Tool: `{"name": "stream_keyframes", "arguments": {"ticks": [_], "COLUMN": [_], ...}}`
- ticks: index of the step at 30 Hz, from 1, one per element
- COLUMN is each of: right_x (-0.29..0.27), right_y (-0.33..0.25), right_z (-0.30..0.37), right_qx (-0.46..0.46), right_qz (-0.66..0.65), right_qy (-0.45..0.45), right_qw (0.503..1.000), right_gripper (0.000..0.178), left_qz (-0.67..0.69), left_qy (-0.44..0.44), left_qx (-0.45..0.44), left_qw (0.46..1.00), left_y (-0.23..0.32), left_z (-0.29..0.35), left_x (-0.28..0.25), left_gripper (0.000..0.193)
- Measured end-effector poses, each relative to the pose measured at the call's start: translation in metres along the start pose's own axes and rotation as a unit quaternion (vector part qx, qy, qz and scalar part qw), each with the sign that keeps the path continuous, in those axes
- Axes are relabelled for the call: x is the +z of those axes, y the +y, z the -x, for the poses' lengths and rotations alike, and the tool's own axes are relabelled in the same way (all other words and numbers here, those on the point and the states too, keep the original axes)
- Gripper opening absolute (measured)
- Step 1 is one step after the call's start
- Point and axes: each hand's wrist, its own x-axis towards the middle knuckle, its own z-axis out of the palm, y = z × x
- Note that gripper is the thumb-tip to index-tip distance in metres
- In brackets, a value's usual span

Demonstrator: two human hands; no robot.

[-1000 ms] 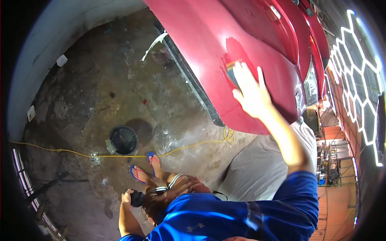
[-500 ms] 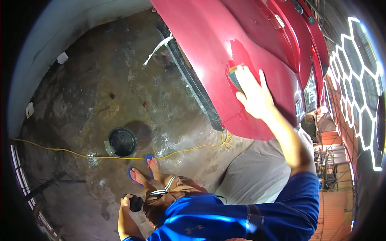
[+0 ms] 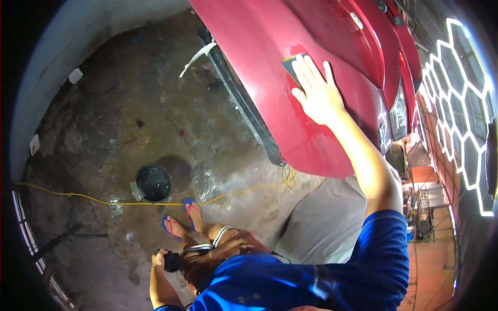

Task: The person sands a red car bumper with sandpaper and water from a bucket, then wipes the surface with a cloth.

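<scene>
A black, soft-looking bundle (image 3: 172, 262) is gripped low by the left hand (image 3: 158, 258), while the right hand (image 3: 318, 98), arm outstretched and palm open, is laid over a thin dark pad (image 3: 289, 65) on a curved, glossy red car panel (image 3: 259, 57). Even pressure, spread through flat fingers, would seem best applied.

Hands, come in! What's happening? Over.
Right hand flat over dark pad on red car panel. Left hand gripping black item. Yellow cord near feet.

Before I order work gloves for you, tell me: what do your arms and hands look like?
The right hand and left hand are bare, with no gloves or wristbands visible. The right sleeve is short and blue; only the edge of the left sleeve shows, also blue.
</scene>
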Motion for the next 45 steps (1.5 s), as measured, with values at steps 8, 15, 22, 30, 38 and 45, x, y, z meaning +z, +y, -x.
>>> {"name": "stream_keyframes", "arguments": {"ticks": [8, 15, 22, 30, 38, 45], "right_x": [0.0, 0.005, 0.001, 0.007, 0.007, 0.008], "right_y": [0.0, -0.027, -0.034, -0.021, -0.01, -0.004], "right_z": [-0.017, 0.041, 0.013, -0.021, -0.019, 0.012], "right_qx": [-0.013, -0.034, -0.004, 0.023, 0.019, -0.003], "right_qz": [-0.046, -0.089, -0.093, -0.002, -0.011, -0.001], "right_qy": [0.054, -0.052, 0.022, 0.015, 0.006, -0.007], "right_qw": [0.997, 0.994, 0.995, 1.0, 1.0, 1.0], "right_gripper": [0.068, 0.074, 0.07, 0.07, 0.072, 0.075], "left_qz": [-0.042, -0.088, -0.545, -0.611, -0.6, -0.615], "left_qy": [-0.002, -0.151, -0.236, -0.282, -0.261, -0.19], "left_qx": [0.071, -0.077, 0.113, 0.105, 0.137, 0.253], "left_qw": [0.997, 0.982, 0.797, 0.732, 0.744, 0.722], "left_y": [0.004, 0.015, -0.016, 0.006, 0.013, 0.009], "left_z": [0.001, 0.006, 0.012, 0.019, 0.006, 0.014], "left_x": [0.018, 0.076, 0.13, 0.142, 0.145, 0.152], "left_gripper": [0.028, 0.033, 0.093, 0.098, 0.093, 0.088]}}
